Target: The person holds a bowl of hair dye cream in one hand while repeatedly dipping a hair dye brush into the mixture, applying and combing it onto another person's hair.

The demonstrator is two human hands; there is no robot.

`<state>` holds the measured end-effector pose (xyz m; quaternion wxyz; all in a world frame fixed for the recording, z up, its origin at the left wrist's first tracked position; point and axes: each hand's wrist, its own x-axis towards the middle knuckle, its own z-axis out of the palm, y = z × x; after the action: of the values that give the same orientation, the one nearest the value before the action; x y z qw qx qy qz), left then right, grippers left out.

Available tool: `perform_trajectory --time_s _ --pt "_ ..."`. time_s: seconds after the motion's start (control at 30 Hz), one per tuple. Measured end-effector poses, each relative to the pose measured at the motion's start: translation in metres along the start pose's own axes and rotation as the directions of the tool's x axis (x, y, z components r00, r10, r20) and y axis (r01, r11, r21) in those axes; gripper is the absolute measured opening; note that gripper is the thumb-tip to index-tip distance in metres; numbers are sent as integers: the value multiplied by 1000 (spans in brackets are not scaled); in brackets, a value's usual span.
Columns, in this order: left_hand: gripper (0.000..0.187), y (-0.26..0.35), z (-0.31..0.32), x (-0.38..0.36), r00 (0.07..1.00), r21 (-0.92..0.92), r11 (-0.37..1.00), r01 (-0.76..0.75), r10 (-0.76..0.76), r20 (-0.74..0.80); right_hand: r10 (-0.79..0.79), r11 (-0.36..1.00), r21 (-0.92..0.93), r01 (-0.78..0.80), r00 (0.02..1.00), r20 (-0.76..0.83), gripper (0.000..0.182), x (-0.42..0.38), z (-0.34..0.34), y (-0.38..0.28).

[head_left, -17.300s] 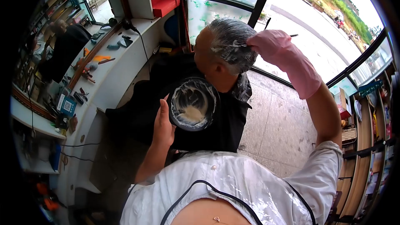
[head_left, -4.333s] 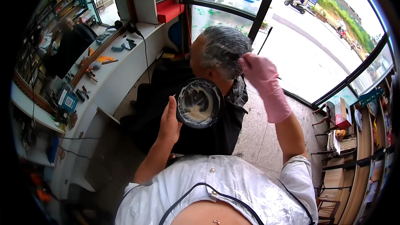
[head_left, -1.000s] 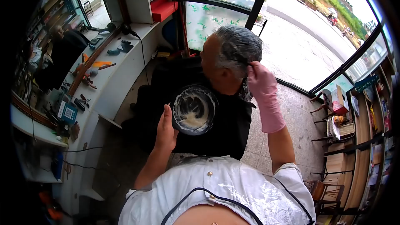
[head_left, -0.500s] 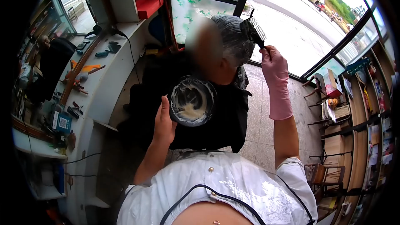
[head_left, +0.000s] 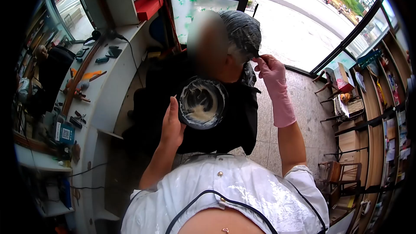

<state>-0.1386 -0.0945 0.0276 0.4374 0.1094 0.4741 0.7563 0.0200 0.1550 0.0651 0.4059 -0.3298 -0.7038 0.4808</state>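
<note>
My left hand (head_left: 173, 125) grips the side of a round dark bowl (head_left: 203, 125), thumb at the rim. Pale cream (head_left: 196, 110) is smeared over the bowl's inside. In a pink glove, my right hand (head_left: 273, 76) is closed on a black hair dye brush with comb teeth, held at the back of a seated person's head; the brush is mostly hidden against the dark hair. That person's hair (head_left: 240, 26) looks wet and streaked, grey near the ear. A black cape (head_left: 236, 125) covers the person's body, below and around the bowl.
On the left, a white counter (head_left: 97, 93) carries a hair dryer (head_left: 113, 34), small tools and a QR code card (head_left: 66, 133), beside a mirror. Glass panels stand ahead. Chairs (head_left: 342, 171) and wooden shelves (head_left: 372, 156) line the right side.
My right hand has moved down and left, bringing the brush from above the head to the lower back of the hair. My left hand still holds the bowl in nearly the same place.
</note>
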Motion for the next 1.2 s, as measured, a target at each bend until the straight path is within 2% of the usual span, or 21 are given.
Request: perform_trajectory --time_s 0.03,0.1,0.17,0.23,0.27,0.3,0.37,0.4,0.43,0.5,0.57,0.63,0.67,0.73,0.83,0.9,0.97,1.0,1.03,1.1,1.2 --pt "56 0 -1 -1 1000 -1 1000 6 -6 9 5 1000 -2 -5 1000 0 16 5 -2 8" --pt "56 -4 -3 0 1000 -20 1000 2 -2 -14 -108 976 -201 89 991 -85 16 14 -18 15" --pt "56 -7 -4 2 999 -48 999 -4 2 -43 -122 975 -208 81 974 -189 14 11 -38 13" --pt "77 -10 -9 2 1000 7 1000 6 -6 -9 -195 974 -146 172 967 -162 13 6 -45 8" --pt "77 -11 -11 3 1000 3 1000 13 -13 -13 -186 972 -165 170 979 -88 16 3 -47 5" --pt "78 -12 -12 4 1000 -6 1000 13 -13 -8 -181 972 -169 165 980 -86 16 1 -45 -3" --pt "79 -13 -12 2 1000 -17 1000 14 -14 0 -234 926 -269 266 961 145 19 0 -37 -18" --pt "79 -10 -9 0 1000 -8 1000 8 -8 0 -240 870 -384 308 947 214 21 1 -37 -24" --pt "80 -8 -8 -3 1000 1 1000 2 -2 -3 -244 868 -386 313 945 218 21 5 -38 -28" --pt "79 -7 -7 -5 1000 -14 1000 -11 11 -13 -416 632 -591 502 863 288 23 13 -47 -33" --pt "79 -9 -3 -8 999 -28 999 -16 15 -31 -334 597 -646 475 880 338 24 18 -63 -42" --pt "57 -11 -1 -9 994 -64 997 -46 39 -102 -269 431 -768 473 880 391 22 14 -63 -60" --pt "57 -12 0 -10 993 -66 997 -42 35 -110 -263 433 -766 476 879 397 22 15 -59 -62" --pt "56 -14 1 -11 991 -74 996 -59 49 -124 -304 296 -798 524 844 441 19 18 -48 -63" --pt "55 -16 3 -13 989 -80 993 -82 72 -128 -354 218 -829 515 833 424 17 24 -27 -52" --pt "58 -18 3 -14 990 -86 992 -93 82 -118 -381 228 -816 531 820 427 17 24 -28 -54" --pt "60 -21 6 -14 990 -93 991 -99 89 -108 -219 186 -901 393 910 352 16 17 -35 -68" --pt "59 -20 9 -16 988 -92 991 -99 87 -127 -226 251 -887 388 914 336 16 18 -39 -68" --pt "58 -20 10 -17 986 -89 991 -96 83 -146 -225 251 -884 394 912 342 16 18 -37 -67" --pt "60 -21 9 -15 987 -80 994 -77 64 -148 -278 394 -799 454 888 367 16 15 -25 -68" --pt "63 -26 8 -14 988 -73 994 -77 66 -143 -392 410 -739 534 835 386 15 16 9 -47"
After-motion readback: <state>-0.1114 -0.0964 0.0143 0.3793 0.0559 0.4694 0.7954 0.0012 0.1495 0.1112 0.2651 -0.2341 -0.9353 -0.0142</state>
